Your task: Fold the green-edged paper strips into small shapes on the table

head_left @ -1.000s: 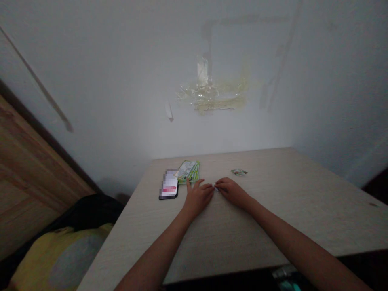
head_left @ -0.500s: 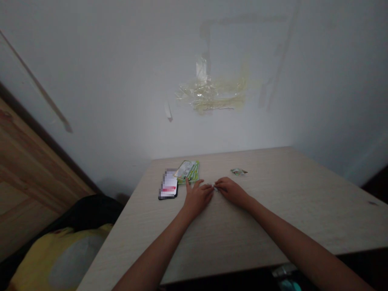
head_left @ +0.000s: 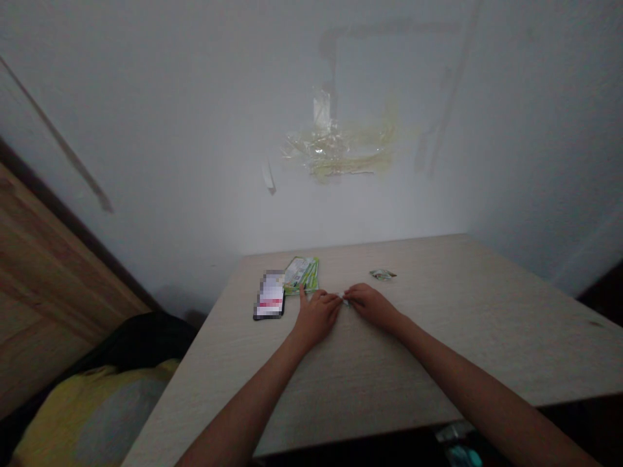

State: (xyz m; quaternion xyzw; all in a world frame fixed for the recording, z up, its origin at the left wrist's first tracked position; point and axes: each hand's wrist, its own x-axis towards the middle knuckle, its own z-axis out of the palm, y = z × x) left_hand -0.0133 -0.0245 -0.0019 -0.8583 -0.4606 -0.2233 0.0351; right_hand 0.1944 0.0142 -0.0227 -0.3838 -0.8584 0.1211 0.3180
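Observation:
Between my two hands, low over the table, is a small pale piece that looks like a packet or wrapper; my fingers cover most of it. My left hand pinches its left side with the fingers bent together, the thumb side facing me hidden in part. From the right, my right hand grips the other side with closed fingertips. Just beyond my left hand lie several flat green-and-white packets in a loose stack. A folded green-and-white packet rests apart, behind my right hand.
A phone with a blurred screen lies left of the packets. The pale wooden table meets a wall with old tape on it. Left of the table are a yellow-and-grey cushion-like thing and a wooden panel.
My left fingers have shifted slightly, the raised ones drawing closer in. Both hands stay at the small pale piece. The camera view has moved a little.

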